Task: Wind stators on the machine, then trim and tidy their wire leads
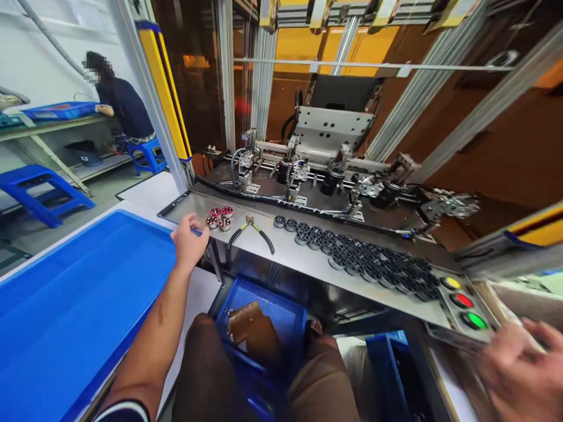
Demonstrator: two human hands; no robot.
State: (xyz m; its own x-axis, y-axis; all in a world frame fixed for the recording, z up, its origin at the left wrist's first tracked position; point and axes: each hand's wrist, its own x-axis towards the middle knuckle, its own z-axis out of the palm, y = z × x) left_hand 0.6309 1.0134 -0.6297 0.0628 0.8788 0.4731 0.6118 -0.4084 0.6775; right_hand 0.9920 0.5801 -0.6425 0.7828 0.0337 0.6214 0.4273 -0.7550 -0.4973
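Observation:
My left hand (191,241) hovers at the left end of the metal shelf, its fingers loosely curled and the thumb apart, with nothing visible in them. Just beyond it sit several wound copper coils (220,218), some with red tops. A pair of cutting pliers (250,231) with green and black handles lies to their right, jaws pointing away. Many black ring-shaped parts (373,258) spread along the shelf to the right. My right hand (521,369), smeared by motion, is at the lower right near the button panel (466,305); its grip is unclear.
A machine with several black-cylinder stations (332,181) stands behind the shelf. A large blue tray (88,310) lies at the left. Between my knees is a blue bin (290,305) with brown sheet material (255,331). A co-worker (125,108) sits at the far left.

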